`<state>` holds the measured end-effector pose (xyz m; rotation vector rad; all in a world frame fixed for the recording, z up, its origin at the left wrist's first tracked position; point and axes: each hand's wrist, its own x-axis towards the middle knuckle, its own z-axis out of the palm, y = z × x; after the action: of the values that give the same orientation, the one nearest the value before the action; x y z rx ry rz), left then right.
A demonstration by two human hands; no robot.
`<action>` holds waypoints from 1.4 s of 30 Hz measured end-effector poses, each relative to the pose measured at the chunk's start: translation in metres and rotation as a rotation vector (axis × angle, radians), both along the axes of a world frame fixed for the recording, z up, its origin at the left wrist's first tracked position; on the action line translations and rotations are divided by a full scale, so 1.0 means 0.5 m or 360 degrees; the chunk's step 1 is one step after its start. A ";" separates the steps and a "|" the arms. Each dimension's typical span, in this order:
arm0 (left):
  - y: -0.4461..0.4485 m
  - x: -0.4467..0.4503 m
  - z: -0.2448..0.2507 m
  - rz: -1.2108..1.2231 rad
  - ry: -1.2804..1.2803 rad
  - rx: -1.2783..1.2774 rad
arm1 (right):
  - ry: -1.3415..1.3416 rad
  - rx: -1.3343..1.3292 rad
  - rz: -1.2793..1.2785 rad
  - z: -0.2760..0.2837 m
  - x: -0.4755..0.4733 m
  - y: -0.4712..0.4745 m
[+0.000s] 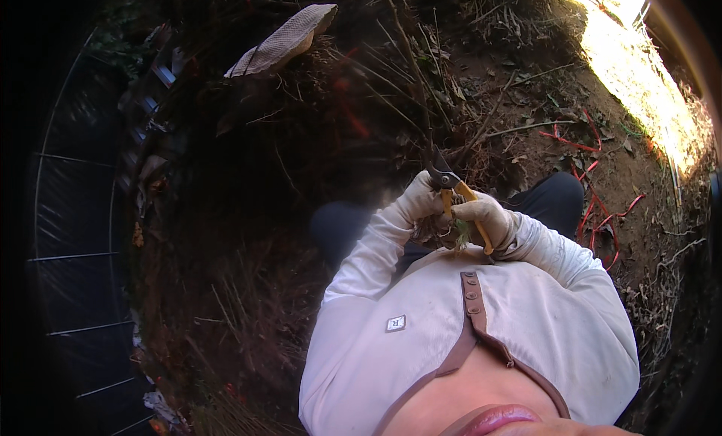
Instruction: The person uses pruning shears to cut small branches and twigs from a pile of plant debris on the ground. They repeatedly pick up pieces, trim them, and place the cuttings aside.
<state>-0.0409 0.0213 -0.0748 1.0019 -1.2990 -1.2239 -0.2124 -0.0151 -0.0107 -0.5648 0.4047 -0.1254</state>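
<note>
Pruning shears with yellow handles [466, 191] are in my gloved right hand [486, 217], held in front of my belly. Their dark metal blades point up and away from me. Close beside them, my gloved left hand [418, 200] is closed around a small bunch of rooty plant stems [427, 231], just below the blades. A tuft of green leaves [462, 233] shows between the two hands. The fingers partly hide the bunch, and I cannot tell whether the blades touch a stem.
Bare twigs [414, 64] stand beyond my hands. A pale woven item [285, 41] lies at the upper left. Red twine [603, 210] is strewn over the soil on the right. Black plastic sheeting [76, 210] lines the left, and dry plants [248, 306] lie nearer.
</note>
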 end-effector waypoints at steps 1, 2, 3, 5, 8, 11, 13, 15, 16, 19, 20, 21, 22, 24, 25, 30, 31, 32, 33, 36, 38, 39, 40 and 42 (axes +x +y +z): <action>-0.004 -0.001 -0.012 0.0020 -0.0009 -0.0141 | 0.0044 -0.0095 0.0019 -0.007 0.004 0.000; -0.016 0.005 -0.022 0.0106 0.0017 0.0139 | 0.0097 -0.0252 0.0030 -0.010 0.006 0.001; -0.035 0.021 -0.015 0.0198 0.0045 0.0414 | 0.0145 -0.0413 0.0044 -0.007 0.017 0.002; -0.020 0.054 -0.003 0.0546 0.0170 0.0666 | 0.0222 -0.0746 0.0107 0.000 0.047 0.010; 0.095 0.174 0.067 0.1284 0.0338 0.0400 | 0.0191 -0.0670 -0.0288 -0.007 0.029 -0.019; 0.349 0.323 0.219 0.2091 -0.0956 0.0654 | 0.0091 -0.0309 -0.0669 -0.036 -0.019 -0.066; 0.553 0.422 0.228 0.2468 -0.1476 0.1328 | 0.0152 -0.0309 -0.0685 -0.050 -0.045 -0.074; 0.746 0.491 0.213 0.2592 -0.1944 0.1963 | 0.0295 -0.0179 -0.0778 -0.081 -0.039 -0.079; 0.830 0.505 0.203 0.2524 -0.2021 0.2304 | 0.0415 -0.0129 -0.0860 -0.098 -0.053 -0.089; 0.922 0.506 0.152 0.2103 -0.2170 0.3086 | 0.0600 -0.0242 -0.0654 -0.141 -0.080 -0.151; 0.869 0.485 0.176 0.2132 -0.2151 0.2922 | 0.0737 -0.0373 -0.0723 -0.107 -0.052 -0.157; 0.809 0.468 0.185 0.2172 -0.2098 0.2767 | 0.0765 -0.0476 -0.0740 -0.087 -0.042 -0.183; 0.717 0.485 0.152 0.2078 -0.2174 0.2200 | 0.0728 -0.0571 -0.0825 -0.110 -0.065 -0.231; 0.531 0.506 0.063 0.1806 -0.1901 0.1182 | 0.0772 -0.0505 -0.1025 -0.113 -0.093 -0.302; 0.343 0.420 0.083 0.1598 -0.1548 0.1019 | 0.0806 -0.0474 -0.1135 -0.115 -0.109 -0.336; -0.121 0.124 -0.121 0.0164 -0.0928 0.1262 | 0.0992 -0.0221 -0.1593 -0.184 -0.118 -0.401; -0.150 0.078 -0.204 -0.0020 -0.0967 0.1474 | 0.1122 0.0001 -0.1574 -0.192 -0.115 -0.409; -0.185 0.039 -0.252 -0.0208 -0.1218 0.1662 | 0.0890 -0.0017 -0.1453 -0.229 -0.137 -0.416; -0.199 0.011 -0.297 -0.0399 -0.1479 0.1862 | 0.0905 -0.0226 -0.1464 -0.246 -0.135 -0.416; -0.169 -0.063 -0.439 0.0044 -0.1998 0.2148 | 0.0952 -0.0659 -0.1485 -0.196 -0.105 -0.423; -0.188 -0.083 -0.483 0.0150 -0.2090 0.2081 | 0.1054 -0.0631 -0.1414 -0.163 -0.113 -0.420; -0.193 -0.085 -0.495 0.0224 -0.2137 0.2045 | 0.1086 -0.0620 -0.1371 -0.160 -0.118 -0.416; -0.204 -0.071 -0.513 0.0359 -0.2135 0.2029 | 0.1031 -0.0527 -0.1310 -0.168 -0.122 -0.418; -0.188 -0.039 -0.545 0.0462 -0.2052 0.1886 | 0.1067 -0.0581 -0.1243 -0.172 -0.117 -0.415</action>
<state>-0.0606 -0.0726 -0.3473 3.0497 -1.0897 -1.0332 -0.2707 -0.2225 -0.0967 -0.7786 1.2644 -0.7832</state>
